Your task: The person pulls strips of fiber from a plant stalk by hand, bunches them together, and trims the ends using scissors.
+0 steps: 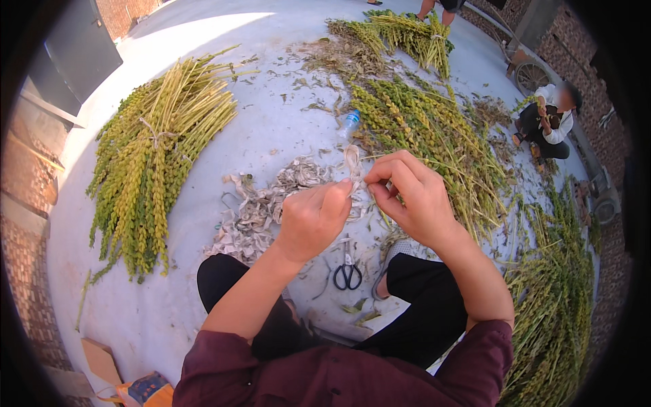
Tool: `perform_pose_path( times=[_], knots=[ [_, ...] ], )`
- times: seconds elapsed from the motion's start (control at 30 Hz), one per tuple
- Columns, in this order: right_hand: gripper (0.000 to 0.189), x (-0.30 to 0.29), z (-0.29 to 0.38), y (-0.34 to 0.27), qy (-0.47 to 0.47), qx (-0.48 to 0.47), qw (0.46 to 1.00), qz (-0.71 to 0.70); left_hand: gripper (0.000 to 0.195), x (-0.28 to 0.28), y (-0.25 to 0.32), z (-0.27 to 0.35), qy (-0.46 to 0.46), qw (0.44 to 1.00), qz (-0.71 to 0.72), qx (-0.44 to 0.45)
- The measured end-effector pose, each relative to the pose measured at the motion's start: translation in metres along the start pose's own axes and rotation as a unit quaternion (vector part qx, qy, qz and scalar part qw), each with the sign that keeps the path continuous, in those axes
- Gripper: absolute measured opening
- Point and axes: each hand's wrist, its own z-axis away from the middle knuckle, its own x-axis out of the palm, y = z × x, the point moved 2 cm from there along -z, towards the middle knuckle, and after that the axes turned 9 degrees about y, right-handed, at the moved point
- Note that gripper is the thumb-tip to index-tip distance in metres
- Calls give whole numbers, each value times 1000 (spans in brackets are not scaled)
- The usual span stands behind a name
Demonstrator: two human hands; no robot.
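Note:
Both hands meet in front of me over the concrete floor. My left hand (316,216) pinches a pale looped cloth strip (352,158) between thumb and fingers. At its right side, the fingertips of my right hand (414,196) grip the same strip; the exact hold is partly hidden by the fingers. Below and left of my hands lies a heap of crumpled cloth strips (249,213). Black-handled scissors (348,274) rest on the floor between my feet, blades pointing away from me.
At left lies a tied bundle of green seed-pod stalks (157,168). Loose stalks (422,137) spread ahead to the right, with more stalks (549,305) at far right. A plastic bottle (350,122) lies near them. Another person (549,119) squats at right, holding a stalk.

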Motion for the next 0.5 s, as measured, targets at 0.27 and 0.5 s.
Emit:
perform_pose_path(
  times=[0.27,0.5],
  knots=[
    [22,2,1,-2,29,-27,999,-12,29,2,2,-2,14,1000,18,3],
    [29,9,4,1,-41,-24,999,14,20,4,-3,0,-49,998,20,-21]
  ],
)
